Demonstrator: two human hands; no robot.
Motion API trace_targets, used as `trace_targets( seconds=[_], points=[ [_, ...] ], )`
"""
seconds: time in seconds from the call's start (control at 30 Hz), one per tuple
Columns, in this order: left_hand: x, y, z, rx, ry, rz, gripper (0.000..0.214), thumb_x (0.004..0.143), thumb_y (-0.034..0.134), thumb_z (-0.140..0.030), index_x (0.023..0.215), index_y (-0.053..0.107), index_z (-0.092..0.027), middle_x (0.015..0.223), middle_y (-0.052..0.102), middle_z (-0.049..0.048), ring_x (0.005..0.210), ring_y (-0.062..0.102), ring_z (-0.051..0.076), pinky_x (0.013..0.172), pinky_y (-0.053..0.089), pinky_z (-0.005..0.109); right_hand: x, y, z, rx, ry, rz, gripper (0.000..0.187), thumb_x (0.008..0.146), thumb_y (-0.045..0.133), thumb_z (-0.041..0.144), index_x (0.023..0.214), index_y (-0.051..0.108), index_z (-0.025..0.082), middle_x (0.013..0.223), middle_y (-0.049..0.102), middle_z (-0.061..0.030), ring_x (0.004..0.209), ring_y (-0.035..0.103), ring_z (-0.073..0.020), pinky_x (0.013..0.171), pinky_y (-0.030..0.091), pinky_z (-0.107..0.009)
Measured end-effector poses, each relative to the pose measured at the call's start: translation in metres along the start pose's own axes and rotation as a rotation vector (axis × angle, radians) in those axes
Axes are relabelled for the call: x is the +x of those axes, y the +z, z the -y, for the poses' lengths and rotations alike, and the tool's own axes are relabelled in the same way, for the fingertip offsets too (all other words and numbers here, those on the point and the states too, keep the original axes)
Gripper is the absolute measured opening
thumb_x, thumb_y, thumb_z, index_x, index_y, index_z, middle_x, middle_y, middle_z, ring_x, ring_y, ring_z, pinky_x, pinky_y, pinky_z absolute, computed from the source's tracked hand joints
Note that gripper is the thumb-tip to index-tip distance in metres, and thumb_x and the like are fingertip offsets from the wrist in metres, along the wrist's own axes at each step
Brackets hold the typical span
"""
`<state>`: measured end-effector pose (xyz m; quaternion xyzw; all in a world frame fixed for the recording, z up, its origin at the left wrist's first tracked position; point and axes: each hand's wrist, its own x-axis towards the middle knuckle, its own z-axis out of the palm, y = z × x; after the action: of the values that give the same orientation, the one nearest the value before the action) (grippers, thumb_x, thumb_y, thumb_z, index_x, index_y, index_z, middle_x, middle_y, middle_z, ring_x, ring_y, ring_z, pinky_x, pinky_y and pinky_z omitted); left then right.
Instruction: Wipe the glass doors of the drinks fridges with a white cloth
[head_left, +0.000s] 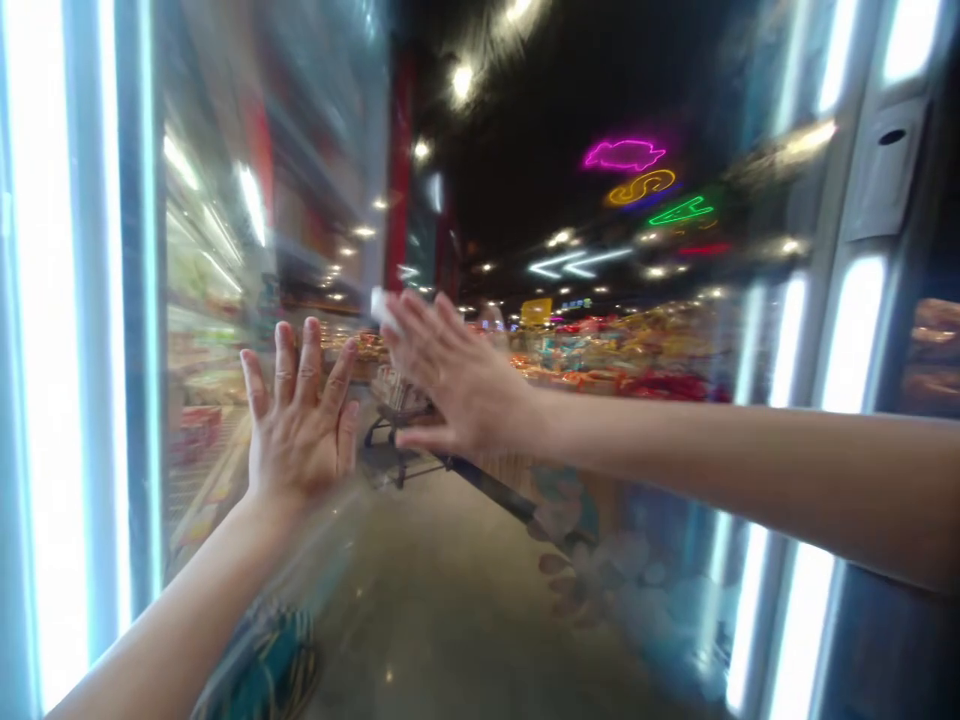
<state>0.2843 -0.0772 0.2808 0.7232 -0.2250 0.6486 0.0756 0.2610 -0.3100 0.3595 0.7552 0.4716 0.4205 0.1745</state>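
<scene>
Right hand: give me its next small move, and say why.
Probably ease the right hand slightly rightward, away from the left hand: the two are close together, both with fingers extended, and something white, too blurred to identify, shows at the right one's fingertips.

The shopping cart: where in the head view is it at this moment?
In the head view, the shopping cart is just left of centre, in the background between the left hand and the right hand, partly hidden by the latter.
</scene>
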Motion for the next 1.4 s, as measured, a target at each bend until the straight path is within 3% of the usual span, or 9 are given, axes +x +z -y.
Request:
trace_targets(
  seconds=[0.13, 0.37, 0.53, 0.6, 0.77, 0.93, 1.0, 1.17, 1.4],
  points=[
    [0.0, -0.001, -0.001, -0.008, -0.009, 0.019, 0.076, 0.102, 0.042, -0.032, 0.164, 0.0, -0.037, 0.175, 0.002, 0.0054, 0.161, -0.006, 0.03, 0.127, 0.006, 0.073, -0.044, 0.02, 0.011, -0.098, -0.347, 0.072, 0.106, 0.092, 0.044, 0.078, 0.164, 0.018, 0.006, 0.173, 0.018, -0.0109, 0.163, 0.002, -0.0222, 0.135, 0.002, -0.043],
    [-0.001, 0.002, 0.002, -0.001, 0.015, -0.01, 0.076, 0.1, 0.046, -0.031, 0.165, 0.007, -0.036, 0.175, 0.004, 0.006, 0.162, -0.005, 0.03, 0.128, 0.001, 0.07, -0.028, -0.01, -0.034, -0.214, 0.157, -0.176, 0.103, 0.095, 0.043, 0.073, 0.166, 0.001, 0.011, 0.174, -0.003, -0.0121, 0.162, -0.002, -0.0308, 0.134, -0.001, -0.054],
    [-0.001, -0.004, -0.001, 0.003, -0.015, 0.043, 0.077, 0.101, 0.045, -0.03, 0.164, 0.001, -0.036, 0.175, 0.0, 0.005, 0.16, -0.01, 0.031, 0.128, 0.003, 0.072, -0.086, 0.021, 0.009, -0.145, -0.477, 0.101, 0.105, 0.087, 0.051, 0.077, 0.163, 0.027, 0.009, 0.172, 0.024, -0.0082, 0.163, 0.006, -0.0208, 0.134, 0.016, -0.04],
    [-0.001, -0.006, -0.003, 0.015, -0.033, 0.066, 0.077, 0.101, 0.046, -0.029, 0.164, 0.003, -0.035, 0.175, 0.001, 0.0064, 0.161, -0.008, 0.031, 0.129, 0.002, 0.071, -0.07, 0.013, -0.007, -0.15, -0.412, 0.104, 0.102, 0.089, 0.048, 0.076, 0.163, 0.026, 0.01, 0.172, 0.021, -0.0074, 0.163, 0.006, -0.0208, 0.135, 0.013, -0.042],
    [-0.002, -0.01, -0.003, -0.003, -0.032, 0.071, 0.078, 0.1, 0.047, -0.029, 0.164, 0.003, -0.038, 0.175, 0.001, 0.0058, 0.161, -0.006, 0.03, 0.129, 0.0, 0.068, 0.004, -0.014, -0.042, -0.139, 0.218, -0.185, 0.099, 0.094, 0.04, 0.072, 0.166, 0.007, 0.012, 0.172, -0.005, -0.0088, 0.161, -0.009, -0.0248, 0.133, -0.01, -0.046],
    [-0.006, -0.026, 0.03, 0.023, 0.009, 0.073, 0.079, 0.1, 0.046, -0.025, 0.164, 0.002, -0.039, 0.174, -0.003, 0.0013, 0.161, -0.01, 0.028, 0.13, -0.005, 0.063, -0.003, 0.017, 0.008, -0.192, -0.353, 0.006, 0.108, 0.089, 0.046, 0.081, 0.162, 0.027, 0.004, 0.173, 0.014, -0.0143, 0.162, 0.002, -0.0276, 0.135, 0.0, -0.047],
    [-0.005, -0.033, 0.047, 0.04, 0.019, 0.064, 0.077, 0.1, 0.045, -0.025, 0.164, 0.004, -0.04, 0.175, -0.004, 0.0003, 0.161, -0.009, 0.029, 0.13, -0.005, 0.063, 0.016, 0.012, 0.001, -0.213, -0.315, 0.006, 0.105, 0.088, 0.047, 0.082, 0.162, 0.029, 0.009, 0.173, 0.018, -0.0101, 0.162, 0.009, -0.025, 0.135, 0.005, -0.043],
    [0.005, -0.04, 0.066, 0.061, 0.007, 0.076, 0.076, 0.101, 0.045, -0.026, 0.164, 0.006, -0.04, 0.175, 0.0, 0.001, 0.161, -0.005, 0.03, 0.13, -0.002, 0.065, 0.09, -0.025, -0.037, -0.223, 0.28, -0.203, 0.104, 0.097, 0.034, 0.076, 0.163, 0.011, -0.001, 0.174, 0.002, -0.0208, 0.161, -0.002, -0.0363, 0.132, 0.0, -0.058],
    [0.027, -0.039, 0.061, 0.024, 0.042, 0.061, 0.075, 0.101, 0.045, -0.027, 0.165, 0.006, -0.037, 0.175, 0.004, 0.003, 0.161, -0.002, 0.03, 0.131, 0.001, 0.062, 0.054, -0.017, -0.029, -0.213, -0.228, 0.044, 0.105, 0.092, 0.047, 0.077, 0.164, 0.019, 0.006, 0.174, 0.01, -0.0135, 0.163, 0.003, -0.0275, 0.135, 0.005, -0.047]
  ],
)
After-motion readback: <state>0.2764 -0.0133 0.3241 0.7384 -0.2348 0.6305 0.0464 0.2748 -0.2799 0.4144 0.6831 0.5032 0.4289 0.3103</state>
